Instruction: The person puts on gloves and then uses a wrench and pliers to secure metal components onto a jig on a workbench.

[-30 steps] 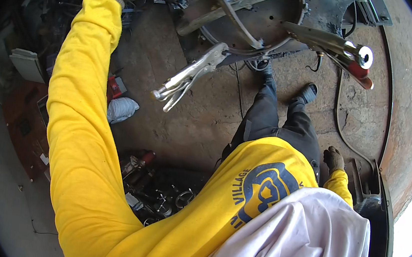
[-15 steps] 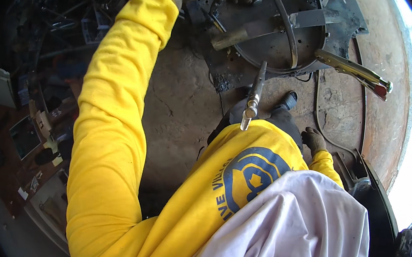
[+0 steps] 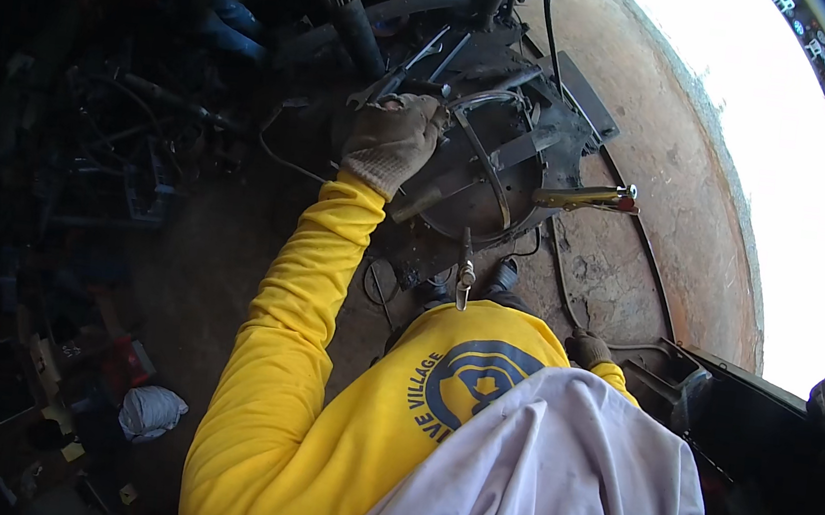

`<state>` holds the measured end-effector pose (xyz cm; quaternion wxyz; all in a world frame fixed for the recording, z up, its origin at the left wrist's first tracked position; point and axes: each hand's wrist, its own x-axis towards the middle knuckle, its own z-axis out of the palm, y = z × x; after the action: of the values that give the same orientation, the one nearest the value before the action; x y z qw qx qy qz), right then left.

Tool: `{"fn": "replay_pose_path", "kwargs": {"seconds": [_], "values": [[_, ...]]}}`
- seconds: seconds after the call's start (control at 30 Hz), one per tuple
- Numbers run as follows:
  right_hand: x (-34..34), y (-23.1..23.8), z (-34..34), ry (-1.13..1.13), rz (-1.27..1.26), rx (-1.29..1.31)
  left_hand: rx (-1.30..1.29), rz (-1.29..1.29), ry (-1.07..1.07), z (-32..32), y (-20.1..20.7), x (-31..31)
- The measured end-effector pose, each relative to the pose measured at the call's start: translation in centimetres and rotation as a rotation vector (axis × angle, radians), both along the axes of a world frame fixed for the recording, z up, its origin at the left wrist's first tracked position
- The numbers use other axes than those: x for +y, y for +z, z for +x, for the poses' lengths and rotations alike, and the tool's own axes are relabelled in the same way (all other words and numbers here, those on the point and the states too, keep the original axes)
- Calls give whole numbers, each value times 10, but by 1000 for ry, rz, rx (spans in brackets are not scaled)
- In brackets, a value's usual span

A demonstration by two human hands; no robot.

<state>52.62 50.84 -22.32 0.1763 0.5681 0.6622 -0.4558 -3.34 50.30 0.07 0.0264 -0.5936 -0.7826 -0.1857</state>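
Note:
My left hand, in a grey-brown work glove, is at the left edge of a dark steel worktable. Its fingers are curled, and what they hold is hidden; a wrench-like metal tool lies just beyond. To its right a round metal hoop rests on the table, with a flat bar across it. Locking pliers grip the right side, and a second pair of locking pliers points toward me from the near rim. My gloved right hand hangs low by my side, its fingers indistinct.
A tube of thin rods stands at the table's far left. Cables run along the floor on the right. Dim clutter fills the left, with a pale cloth bundle. A dark bin-like object stands at right.
The view has shifted, showing more of the table's far side and the tools there. My left hand now shows fully, at the table's left edge. The right hand still hangs low.

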Motion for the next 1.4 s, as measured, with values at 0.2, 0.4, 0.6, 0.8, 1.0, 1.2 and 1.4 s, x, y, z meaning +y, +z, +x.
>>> {"fn": "replay_pose_path", "kwargs": {"seconds": [0.2,0.4,0.6,0.8,1.0,1.2,1.4], "values": [[3,30,-26,41,33,-24,183,404,-49,8,57,3],[30,-10,-19,-339,-116,180,-1249,432,22,-8,128,8],[21,15,-43,216,12,203,-1762,514,159,-17,112,-21],[10,19,-40,335,81,-138,-1871,589,268,-20,89,-63],[14,0,-41,370,85,-134,-1824,743,286,-22,69,-123],[35,-12,-54,524,86,-144,-1747,837,436,-20,46,-209],[77,-26,-75,768,99,-119,-1417,904,917,21,1,-267]]}}
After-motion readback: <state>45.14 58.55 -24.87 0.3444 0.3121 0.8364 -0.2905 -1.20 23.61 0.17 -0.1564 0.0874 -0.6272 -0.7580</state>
